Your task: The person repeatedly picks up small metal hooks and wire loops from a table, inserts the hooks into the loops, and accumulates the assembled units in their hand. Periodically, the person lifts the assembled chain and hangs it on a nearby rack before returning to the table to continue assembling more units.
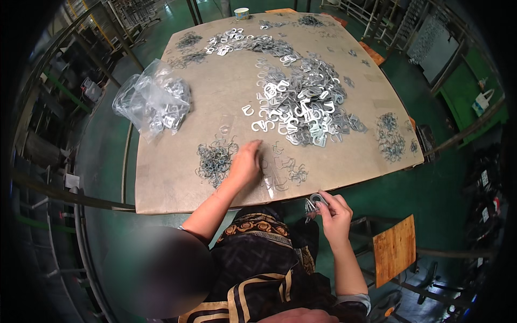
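Metal hooks (311, 206) are in my right grip (335, 212), which I see closed on them with thumb and fingers, at the near edge of the desk (177, 183). One large pile of flat hooks (308, 110) lies farther off. My left grip (246, 164) is just beside tangled wire clips (213, 162); I cannot tell its opening or hold.

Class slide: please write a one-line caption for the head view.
The right hand holds metal pieces near the table's edge; the left hand is beside bent wire pieces.
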`<state>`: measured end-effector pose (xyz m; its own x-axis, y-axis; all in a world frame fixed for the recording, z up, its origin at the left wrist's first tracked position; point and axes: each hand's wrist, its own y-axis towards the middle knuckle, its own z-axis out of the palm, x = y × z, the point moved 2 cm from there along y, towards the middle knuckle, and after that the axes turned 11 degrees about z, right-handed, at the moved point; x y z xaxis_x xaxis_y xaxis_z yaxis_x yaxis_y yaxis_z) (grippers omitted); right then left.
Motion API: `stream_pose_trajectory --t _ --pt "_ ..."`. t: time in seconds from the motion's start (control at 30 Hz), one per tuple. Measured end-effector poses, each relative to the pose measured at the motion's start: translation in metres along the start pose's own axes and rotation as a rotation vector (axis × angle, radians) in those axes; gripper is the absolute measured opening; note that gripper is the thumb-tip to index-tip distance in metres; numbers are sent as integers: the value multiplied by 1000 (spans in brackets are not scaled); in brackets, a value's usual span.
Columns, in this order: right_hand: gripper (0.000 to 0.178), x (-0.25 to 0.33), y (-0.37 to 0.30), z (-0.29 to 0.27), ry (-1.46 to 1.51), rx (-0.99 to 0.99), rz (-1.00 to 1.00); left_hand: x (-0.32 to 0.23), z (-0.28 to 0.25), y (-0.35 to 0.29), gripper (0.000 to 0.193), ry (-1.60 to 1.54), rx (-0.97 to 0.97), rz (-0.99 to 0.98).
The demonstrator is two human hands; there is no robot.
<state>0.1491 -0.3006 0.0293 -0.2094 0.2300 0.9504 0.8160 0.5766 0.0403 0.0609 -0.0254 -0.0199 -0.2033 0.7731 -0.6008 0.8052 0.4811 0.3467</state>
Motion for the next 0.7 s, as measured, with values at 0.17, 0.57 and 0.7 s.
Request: stream_pose_trajectory --t 0.17,0.57,0.7 --pt "27 0 2 0 -11 34 9 9 -10 7 16 127 24 64" --pt "35 -4 0 3 -23 50 61 -52 88 38 12 395 269 591" --pt "40 -9 0 4 15 43 81 -64 98 48 11 528 317 570"
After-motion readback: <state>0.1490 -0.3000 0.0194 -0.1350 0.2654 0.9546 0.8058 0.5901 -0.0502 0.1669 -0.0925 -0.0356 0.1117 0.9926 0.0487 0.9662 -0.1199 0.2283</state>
